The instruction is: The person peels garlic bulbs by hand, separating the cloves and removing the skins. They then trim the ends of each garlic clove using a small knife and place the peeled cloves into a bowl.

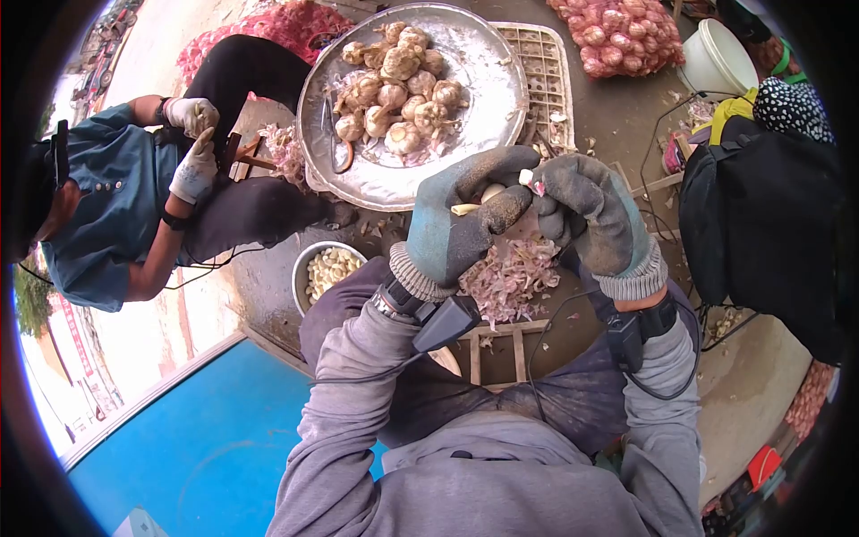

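Note:
Both my hands wear grey and blue work gloves and meet in front of the metal tray. A small white garlic clove (pixel 525 177) with a bit of pink skin sits between their fingertips. My left hand (pixel 465 215) is closed, its fingertips by that clove, and a yellowish clove (pixel 465 209) shows in its palm. My right hand (pixel 595 213) pinches at the clove's skin side, fingers curled. Beyond them, the round metal tray (pixel 497 116) carries several garlic bulbs (pixel 401 63) and a tool with an orange-edged handle (pixel 343 157). Papery garlic skins (pixel 510 282) lie below my hands.
A bowl of peeled cloves (pixel 329 271) stands by my left knee. A gloved co-worker (pixel 116 197) sits at left. Around are a plastic crate (pixel 541 72), a net sack of garlic (pixel 619 36), a white bucket (pixel 718 58), a black bag (pixel 761 215) and cables near my wrists.

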Motion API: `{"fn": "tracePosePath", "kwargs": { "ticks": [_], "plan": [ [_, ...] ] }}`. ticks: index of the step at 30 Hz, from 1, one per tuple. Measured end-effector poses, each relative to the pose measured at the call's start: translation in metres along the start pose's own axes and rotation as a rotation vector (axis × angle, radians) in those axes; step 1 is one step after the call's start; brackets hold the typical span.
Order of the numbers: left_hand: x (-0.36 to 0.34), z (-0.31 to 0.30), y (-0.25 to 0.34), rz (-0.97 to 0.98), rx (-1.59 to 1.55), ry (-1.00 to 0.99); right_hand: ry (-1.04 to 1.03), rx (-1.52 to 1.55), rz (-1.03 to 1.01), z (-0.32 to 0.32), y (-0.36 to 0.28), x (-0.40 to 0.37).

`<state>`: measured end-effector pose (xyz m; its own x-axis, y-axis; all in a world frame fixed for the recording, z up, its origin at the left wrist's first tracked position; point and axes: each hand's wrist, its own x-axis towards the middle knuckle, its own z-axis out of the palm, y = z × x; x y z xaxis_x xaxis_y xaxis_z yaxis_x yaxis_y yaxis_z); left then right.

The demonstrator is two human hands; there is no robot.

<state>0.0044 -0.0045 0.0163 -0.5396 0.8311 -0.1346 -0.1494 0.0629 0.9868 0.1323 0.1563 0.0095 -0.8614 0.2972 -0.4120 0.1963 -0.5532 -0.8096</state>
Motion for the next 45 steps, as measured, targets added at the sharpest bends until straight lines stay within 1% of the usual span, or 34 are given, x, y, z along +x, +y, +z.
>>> {"fn": "tracePosePath", "kwargs": {
  "ticks": [1,3,4,6,7,9,10,12,13,14,16,17,18,20,21,22,24,28,30,31,33,37,39,43,45],
  "plan": [
    [0.0,0.001,0.001,-0.001,0.0,-0.001,0.001,0.001,0.0,-0.001,0.001,0.0],
    [-0.001,0.004,0.002,-0.107,-0.221,0.004,-0.055,0.031,0.036,-0.005,0.003,0.002],
    [-0.001,0.003,0.001,-0.107,-0.221,0.004,-0.055,0.031,0.036,-0.006,0.003,0.001],
    [0.0,0.0,-0.004,-0.129,-0.119,0.008,-0.083,0.176,0.033,-0.008,0.003,0.0],
    [0.0,0.001,-0.006,-0.129,-0.12,0.01,-0.085,0.176,0.034,-0.01,0.002,0.0],
    [0.001,0.004,-0.008,-0.07,-0.079,0.055,-0.192,0.357,0.033,-0.017,-0.006,0.0],
    [0.001,0.003,-0.008,-0.07,-0.077,0.056,-0.194,0.358,0.033,-0.018,-0.009,0.0],
    [0.002,-0.001,-0.007,-0.065,-0.033,0.043,-0.077,0.212,-0.078,-0.022,-0.016,-0.001],
    [0.002,-0.002,-0.004,-0.063,-0.033,0.042,-0.173,0.108,-0.064,-0.032,-0.028,-0.002],
    [0.003,-0.002,0.0,-0.072,-0.027,0.045,-0.176,0.106,-0.066,-0.03,-0.03,-0.003],
    [0.004,-0.003,0.002,-0.077,-0.02,0.049,-0.021,-0.224,-0.141,-0.022,-0.031,-0.005],
    [0.005,-0.004,0.001,-0.012,0.051,0.061,-0.106,-0.416,-0.264,-0.031,-0.022,0.0],
    [0.005,-0.004,-0.002,0.053,0.122,0.072,-0.106,-0.415,-0.264,-0.031,-0.02,0.002],
    [0.004,0.0,-0.006,0.018,0.122,0.102,-0.075,-0.661,-0.3,-0.031,-0.015,0.002],
    [0.003,0.002,-0.009,-0.016,0.122,0.134,-0.021,-0.649,-0.357,-0.025,-0.01,0.004],
    [0.003,0.004,-0.012,-0.019,0.121,0.134,-0.02,-0.648,-0.353,-0.019,-0.009,0.001],
    [0.004,0.006,-0.017,-0.005,0.085,0.144,0.05,-0.361,-0.188,-0.005,-0.01,-0.004],
    [0.005,0.007,-0.023,-0.05,0.136,0.114,0.074,-0.385,-0.168,0.0,-0.003,-0.003],
    [0.006,0.008,-0.027,0.002,0.277,0.109,0.092,-0.491,-0.163,-0.001,0.0,-0.001],
    [0.006,0.009,-0.026,-0.001,0.275,0.11,0.091,-0.491,-0.159,-0.001,0.001,0.0],
    [0.005,0.011,-0.022,0.199,0.463,0.133,0.089,-0.454,-0.144,-0.001,0.002,0.0],
    [0.002,0.01,-0.024,0.202,0.449,0.145,0.049,-0.459,-0.095,-0.003,0.004,0.002],
    [0.002,0.011,-0.023,0.227,0.525,0.155,0.159,-0.642,-0.268,0.002,0.011,0.003],
    [0.0,0.008,-0.017,0.236,0.484,0.136,0.178,-0.663,-0.279,0.005,0.008,0.004],
    [0.0,0.011,-0.015,0.055,0.176,0.13,0.156,-0.48,-0.107,0.0,0.002,0.006]
  ]
}}
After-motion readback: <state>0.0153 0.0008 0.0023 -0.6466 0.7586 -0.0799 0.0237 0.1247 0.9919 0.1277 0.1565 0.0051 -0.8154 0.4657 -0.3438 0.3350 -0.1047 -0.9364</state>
